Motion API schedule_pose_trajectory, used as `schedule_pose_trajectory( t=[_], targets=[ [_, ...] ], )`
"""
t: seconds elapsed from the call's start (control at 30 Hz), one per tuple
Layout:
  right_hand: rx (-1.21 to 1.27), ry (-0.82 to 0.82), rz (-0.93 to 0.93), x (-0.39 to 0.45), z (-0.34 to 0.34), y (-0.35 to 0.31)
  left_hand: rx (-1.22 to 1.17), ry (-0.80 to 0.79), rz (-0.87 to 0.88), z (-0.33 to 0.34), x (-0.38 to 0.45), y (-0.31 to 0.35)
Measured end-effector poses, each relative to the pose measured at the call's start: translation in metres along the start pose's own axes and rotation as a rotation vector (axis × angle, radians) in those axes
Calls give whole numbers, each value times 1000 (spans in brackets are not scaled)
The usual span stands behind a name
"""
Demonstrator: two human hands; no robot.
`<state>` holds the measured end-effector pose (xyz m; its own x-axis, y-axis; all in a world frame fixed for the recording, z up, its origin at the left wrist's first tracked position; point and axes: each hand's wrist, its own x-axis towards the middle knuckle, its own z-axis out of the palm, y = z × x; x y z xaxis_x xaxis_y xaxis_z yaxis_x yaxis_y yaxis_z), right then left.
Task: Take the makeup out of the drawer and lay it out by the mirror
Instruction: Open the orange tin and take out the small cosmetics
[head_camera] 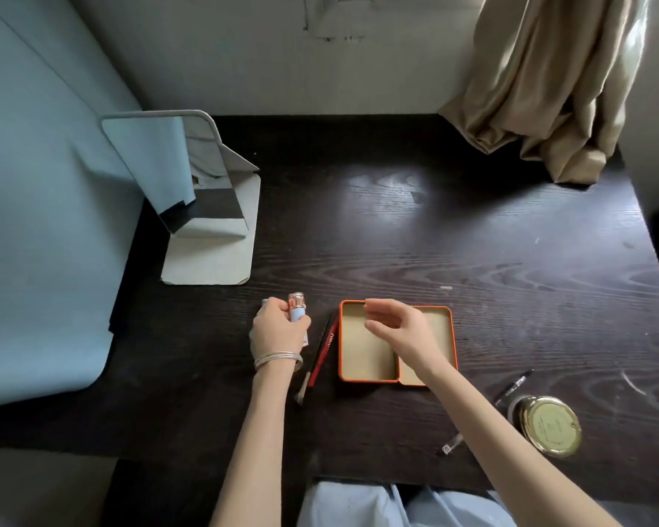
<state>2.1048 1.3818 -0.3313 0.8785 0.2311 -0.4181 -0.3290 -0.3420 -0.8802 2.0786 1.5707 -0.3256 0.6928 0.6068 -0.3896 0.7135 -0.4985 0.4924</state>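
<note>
Nearest, right of the open orange metal tin (362, 379) on the dark wood desk (472, 260), a round gold-lidded jar (551, 426) and a black pen-like stick (512, 386) lie apart. Just left of the tin rest a red pencil (323, 351) and a thin brush (304, 387). The right hand (400, 332) hovers over the tin, fingers loosely curled, holding nothing. The left hand (276, 330) grips a small blue tube with a clear cap (296, 308). The tin looks emptied; items seemingly remain to be arranged nearer the folding white-framed mirror (183, 176) beyond.
</note>
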Motion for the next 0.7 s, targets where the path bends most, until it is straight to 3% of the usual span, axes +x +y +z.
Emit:
schedule_pose_trajectory(
  t=[0.33,0.7],
  targets=[
    [-55,-121,-19,19,65,-27,15,24,-173,-38,47,-61],
    [-116,-159,3,24,85,-28,45,-60,-192,-32,66,-71]
  ],
)
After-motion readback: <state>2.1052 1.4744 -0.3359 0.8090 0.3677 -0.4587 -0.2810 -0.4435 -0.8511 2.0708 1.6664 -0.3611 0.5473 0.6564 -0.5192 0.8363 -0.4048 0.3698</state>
